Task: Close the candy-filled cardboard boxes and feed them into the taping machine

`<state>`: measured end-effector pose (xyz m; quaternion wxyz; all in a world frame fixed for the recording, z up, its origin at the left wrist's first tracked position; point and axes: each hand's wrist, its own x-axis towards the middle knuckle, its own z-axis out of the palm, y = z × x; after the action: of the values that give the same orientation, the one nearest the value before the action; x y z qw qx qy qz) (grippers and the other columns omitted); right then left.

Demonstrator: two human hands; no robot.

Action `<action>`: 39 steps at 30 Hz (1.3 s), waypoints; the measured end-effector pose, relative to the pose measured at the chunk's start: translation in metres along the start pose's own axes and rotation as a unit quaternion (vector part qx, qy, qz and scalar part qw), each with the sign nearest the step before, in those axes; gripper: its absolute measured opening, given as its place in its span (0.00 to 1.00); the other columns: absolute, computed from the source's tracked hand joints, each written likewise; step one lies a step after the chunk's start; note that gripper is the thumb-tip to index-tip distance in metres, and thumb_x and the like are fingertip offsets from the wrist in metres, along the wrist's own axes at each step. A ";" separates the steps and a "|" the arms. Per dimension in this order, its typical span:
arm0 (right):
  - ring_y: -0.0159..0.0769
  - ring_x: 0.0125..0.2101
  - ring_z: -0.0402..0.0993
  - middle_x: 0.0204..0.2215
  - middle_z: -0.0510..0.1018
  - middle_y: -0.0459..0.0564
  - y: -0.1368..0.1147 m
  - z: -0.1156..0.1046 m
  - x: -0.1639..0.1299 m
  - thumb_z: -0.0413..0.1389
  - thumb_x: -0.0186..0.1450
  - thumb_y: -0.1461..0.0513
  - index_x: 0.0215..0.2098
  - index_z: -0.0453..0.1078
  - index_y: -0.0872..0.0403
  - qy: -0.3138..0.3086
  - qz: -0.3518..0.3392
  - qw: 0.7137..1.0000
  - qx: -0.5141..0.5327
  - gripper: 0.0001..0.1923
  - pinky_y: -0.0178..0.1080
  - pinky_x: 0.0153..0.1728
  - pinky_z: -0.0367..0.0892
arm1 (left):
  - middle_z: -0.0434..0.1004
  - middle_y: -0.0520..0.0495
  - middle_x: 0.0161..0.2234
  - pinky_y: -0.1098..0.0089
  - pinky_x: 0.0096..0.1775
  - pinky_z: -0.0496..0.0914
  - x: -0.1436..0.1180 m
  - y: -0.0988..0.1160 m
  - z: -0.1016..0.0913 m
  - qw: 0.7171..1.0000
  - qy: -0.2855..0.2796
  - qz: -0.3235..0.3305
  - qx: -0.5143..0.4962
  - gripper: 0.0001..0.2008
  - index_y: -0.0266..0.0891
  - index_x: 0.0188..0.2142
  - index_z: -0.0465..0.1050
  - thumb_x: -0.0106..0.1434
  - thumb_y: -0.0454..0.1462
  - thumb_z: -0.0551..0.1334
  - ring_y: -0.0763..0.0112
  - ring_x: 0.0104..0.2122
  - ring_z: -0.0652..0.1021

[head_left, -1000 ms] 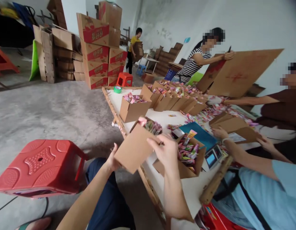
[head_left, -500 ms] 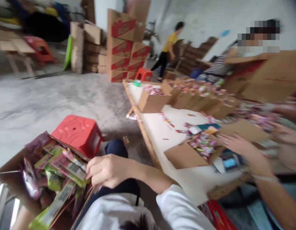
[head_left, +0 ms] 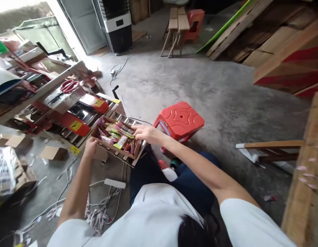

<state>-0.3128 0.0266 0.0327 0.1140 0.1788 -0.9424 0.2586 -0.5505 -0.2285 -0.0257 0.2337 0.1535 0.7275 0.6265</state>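
An open cardboard box (head_left: 117, 151) full of green, pink and purple snack packets (head_left: 117, 134) rests on the metal rollers of a red conveyor machine (head_left: 79, 121) to my left. My left hand (head_left: 90, 147) grips the box's near left side. My right hand (head_left: 146, 133) lies on the box's right rim, fingers over the packets. Both arms stretch out from my white sleeves.
A red plastic stool (head_left: 180, 120) stands just right of the box. Red scissors (head_left: 68, 85) lie on the machine's shelf. A white power strip (head_left: 114, 183) and loose cables lie on the concrete floor. Wooden benches (head_left: 176, 27) and flat cartons (head_left: 287, 65) stand further off.
I have turned from the packing table to the left. The packet-filled box went with me, from the table edge, past my lap, onto the machine's rollers, both hands still on it.
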 end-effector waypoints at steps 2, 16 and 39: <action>0.38 0.69 0.49 0.58 0.71 0.54 -0.011 0.002 -0.003 0.45 0.66 0.72 0.50 0.70 0.53 0.068 0.030 0.996 0.048 0.19 0.52 0.67 0.54 | 0.77 0.50 0.29 0.70 0.36 0.70 0.010 0.007 -0.012 0.999 0.000 0.025 -0.046 0.24 0.35 0.38 0.75 0.47 0.49 0.71 0.72 0.30 0.75; 0.51 0.69 0.48 0.68 0.57 0.61 -0.032 0.068 0.097 0.52 0.70 0.57 0.64 0.64 0.56 -0.072 0.145 0.987 -0.008 0.25 0.54 0.68 0.49 | 0.67 0.58 0.23 0.75 0.26 0.63 0.045 0.072 -0.032 0.934 -0.350 -0.057 0.041 0.26 0.42 0.42 0.68 0.46 0.44 0.75 0.76 0.21 0.68; 0.52 0.60 0.65 0.58 0.72 0.61 -0.039 0.057 0.064 0.68 0.53 0.46 0.60 0.67 0.56 0.007 0.136 0.943 0.303 0.41 0.53 0.64 0.56 | 0.73 0.43 0.46 0.64 0.45 0.70 0.013 0.100 -0.008 0.795 -0.447 0.021 0.408 0.49 0.40 0.53 0.68 0.33 0.58 0.76 0.59 0.44 0.74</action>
<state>-0.3620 -0.0527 0.0223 0.0253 0.0732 -0.8342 0.5461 -0.5729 -0.2119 0.0712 0.4356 0.5131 0.7267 0.1373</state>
